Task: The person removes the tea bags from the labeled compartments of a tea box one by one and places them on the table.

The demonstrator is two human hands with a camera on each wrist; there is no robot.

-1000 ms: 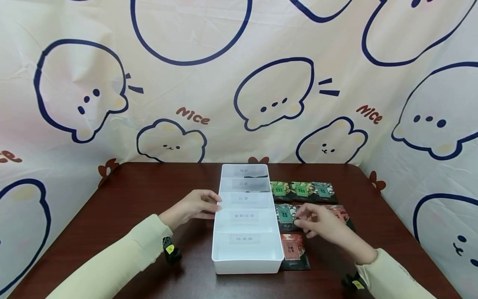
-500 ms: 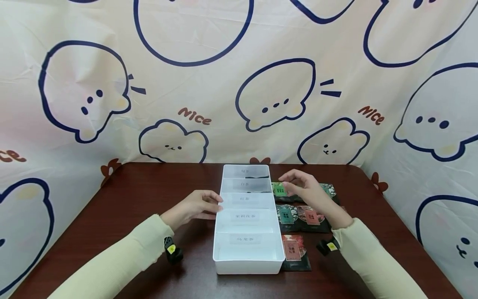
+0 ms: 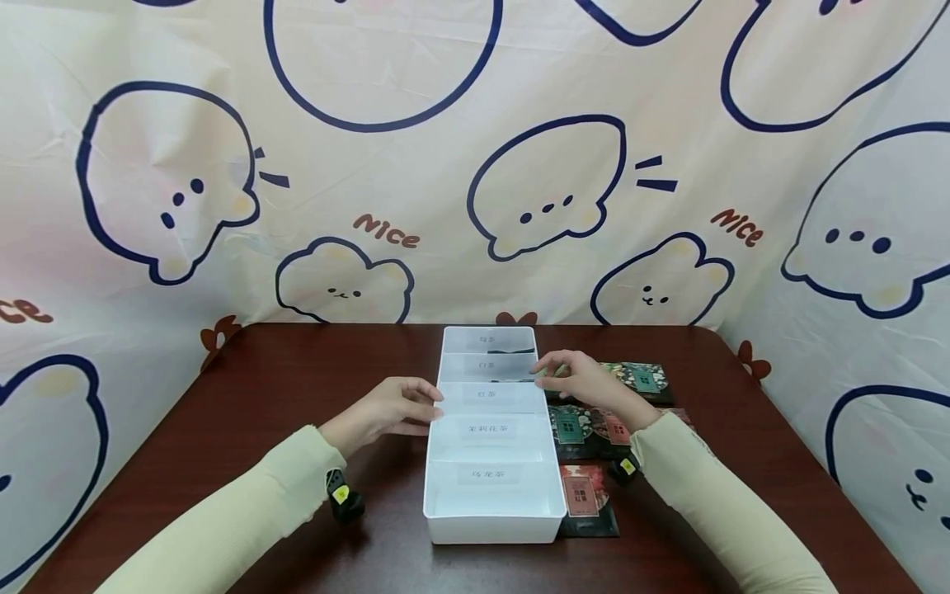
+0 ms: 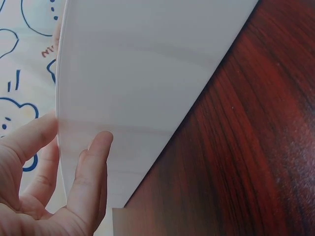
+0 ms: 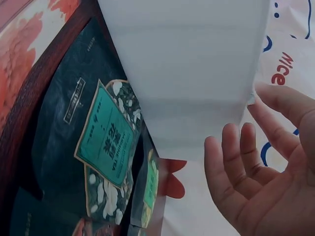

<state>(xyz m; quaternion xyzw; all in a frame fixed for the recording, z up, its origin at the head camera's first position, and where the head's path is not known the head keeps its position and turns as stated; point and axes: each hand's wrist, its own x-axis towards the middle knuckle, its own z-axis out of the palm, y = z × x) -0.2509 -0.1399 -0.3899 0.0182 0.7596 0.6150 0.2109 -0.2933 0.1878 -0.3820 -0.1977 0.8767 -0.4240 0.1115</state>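
A long white box point(image 3: 493, 530) with labelled compartments stands in the middle of the table. My left hand point(image 3: 386, 412) holds its left rim. In the left wrist view, two of that hand's fingertips reach the rim, while other fingers point(image 4: 96, 162) lie along the outer wall. My right hand point(image 3: 582, 381) has thumb and forefinger at the right rim, beside the second compartment from the back. Its other fingers point(image 5: 231, 162) curl loosely, seen in the right wrist view. Below it lies a dark packet with a teal label, printed as jasmine tea point(image 5: 110, 135).
Right of the box, tea packets lie in rows: green-labelled ones point(image 3: 646, 378) at the back, teal point(image 3: 569, 425) and red ones in the middle, a single red packet point(image 3: 582, 495) in front. Dark packet edges point(image 3: 510, 352) show in the two rear compartments. A patterned cloth point(image 3: 416, 165) hangs behind.
My right hand has moved from over the middle row, up across the green packets, then left to the box's rim. My left hand has stayed at the left rim.
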